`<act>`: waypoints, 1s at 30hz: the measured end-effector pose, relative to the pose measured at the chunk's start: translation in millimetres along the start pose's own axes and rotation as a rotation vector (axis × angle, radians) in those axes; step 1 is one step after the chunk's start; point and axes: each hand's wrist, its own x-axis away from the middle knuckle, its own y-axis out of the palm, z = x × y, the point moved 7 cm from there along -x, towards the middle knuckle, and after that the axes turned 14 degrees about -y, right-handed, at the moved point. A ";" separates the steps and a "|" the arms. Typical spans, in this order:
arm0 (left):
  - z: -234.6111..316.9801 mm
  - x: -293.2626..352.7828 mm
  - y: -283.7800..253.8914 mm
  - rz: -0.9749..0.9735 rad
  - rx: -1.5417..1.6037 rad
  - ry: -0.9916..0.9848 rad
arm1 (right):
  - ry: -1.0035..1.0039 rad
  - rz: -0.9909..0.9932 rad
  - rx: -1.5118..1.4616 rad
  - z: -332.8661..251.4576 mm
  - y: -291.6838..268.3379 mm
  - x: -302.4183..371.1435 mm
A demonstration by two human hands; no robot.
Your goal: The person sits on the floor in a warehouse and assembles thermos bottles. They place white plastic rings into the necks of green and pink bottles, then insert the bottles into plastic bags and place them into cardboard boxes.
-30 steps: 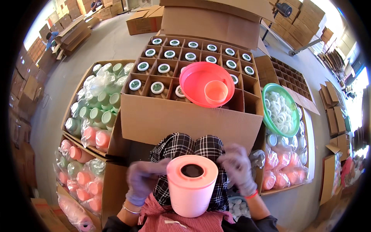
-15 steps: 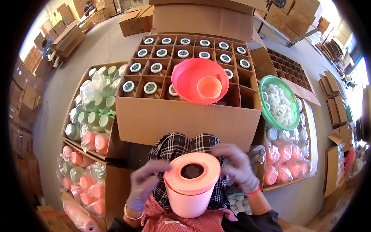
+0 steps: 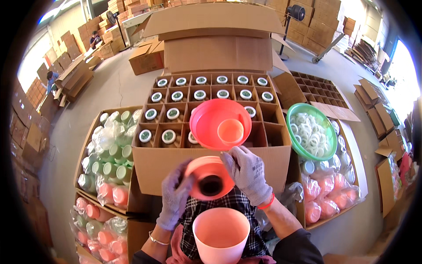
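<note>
A pink ring-shaped lid (image 3: pixel 203 166) with a dark round centre hangs tilted above my lap, with my left hand (image 3: pixel 175 198) closed on its left side. Against its upper right rim are the bent, pinched fingers of my right hand (image 3: pixel 251 175); what lies between the fingertips is hidden. Both hands wear thin grey gloves. Below the lid, an open pink tub (image 3: pixel 221 233) stands upright on my lap, its inside showing. Just beyond my right fingertips, a red-pink basin (image 3: pixel 204 121) holds a small orange cup (image 3: pixel 230 131).
The basin rests on a divided carton (image 3: pixel 176 165) of jars with white-rimmed green lids. A green basket (image 3: pixel 334 145) of white rings sits at right. Cartons of bagged green and pink cups (image 3: pixel 105 192) flank me. Farther off are stacked boxes, a standing fan (image 3: pixel 296 13) and two people.
The lid has come off the tub and is now raised and tilted in front of it. Both hands have moved forward to the lid. The view has tipped upward.
</note>
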 end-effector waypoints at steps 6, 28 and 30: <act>-36.5 -100.2 -128.7 0.606 -0.216 0.287 | 0.014 0.245 0.106 140.4 -18.7 -50.9; -8.2 -115.1 -33.1 0.438 -0.661 0.461 | -0.495 0.234 0.495 106.1 -111.7 -150.2; 15.4 -100.6 -4.9 0.145 -0.125 0.301 | -0.535 0.243 0.369 58.4 -131.6 -140.8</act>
